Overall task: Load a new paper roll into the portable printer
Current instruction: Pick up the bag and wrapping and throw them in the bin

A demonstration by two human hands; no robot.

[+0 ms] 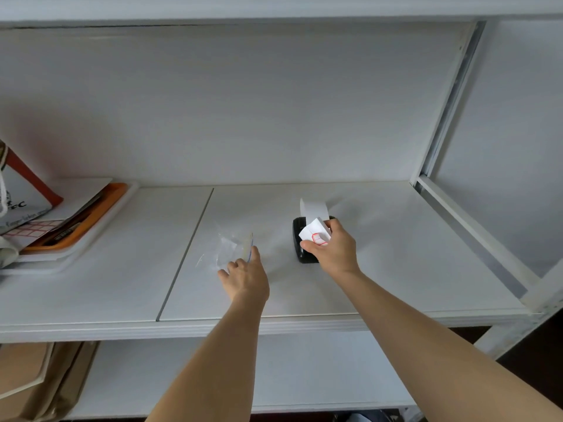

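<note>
White shelf board, seam down its middle, pale wall behind. Right hand pinches a paper roll over the black printer. Left of the printer, the left hand touches a clear wrapper, fingers loosely spread.

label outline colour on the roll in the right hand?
Red outlines on white paper roll, held in the right hand; head view.

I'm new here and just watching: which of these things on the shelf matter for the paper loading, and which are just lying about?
Part of the job:
small black portable printer
white paper roll with red-bordered labels, in the right hand
clear plastic wrapper, by the left hand

Lying about:
orange tray
red-and-white paper bag
brown cardboard boxes below
</note>
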